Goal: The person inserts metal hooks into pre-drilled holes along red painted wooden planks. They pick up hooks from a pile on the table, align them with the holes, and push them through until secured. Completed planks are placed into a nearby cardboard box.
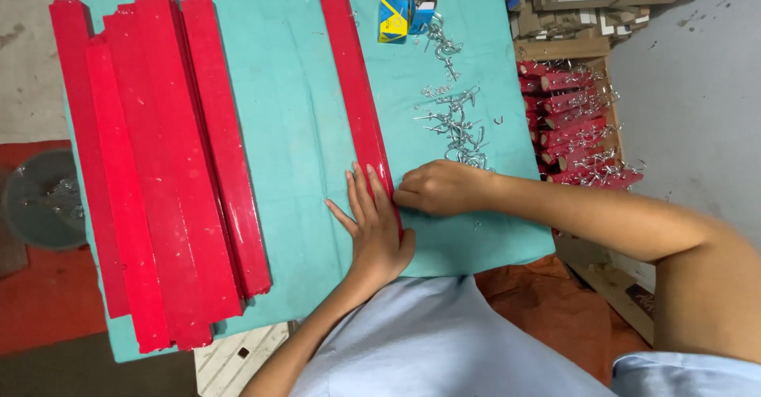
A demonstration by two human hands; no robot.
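**Both hands on the near end of one red bar**

Both hands meet at the near end of the single red bar (pixel 358 88), which lies alone on the teal cloth (pixel 301 127) and runs away from us toward the far edge. Our left hand (pixel 374 227) lies flat and open, fingers spread, pressing on the cloth and against the left side of this bar's near end. Our right hand (pixel 436 187) is curled on the right side of the same end, fingertips closed against the bar; we cannot tell if something small is pinched between them.

Left of the single bar, well apart from it, we see a stack of red bars (pixel 158 167) of the same long shape, lying side by side and partly one over another, glossy in the light.

Right of the single bar, a loose scatter of small metal hooks (pixel 456 120) spreads on the cloth, from near our right hand up toward the far edge. At the far end of the bar, just to its right, stand small cardboard boxes (pixel 404 9), blue with yellow patches; one seems open.

Further right of the bar, beyond the cloth edge, a wooden crate (pixel 575 124) holds short red pieces with metal hooks on them. Far to the left of the bar, on the floor, is a grey round bucket (pixel 40 199).
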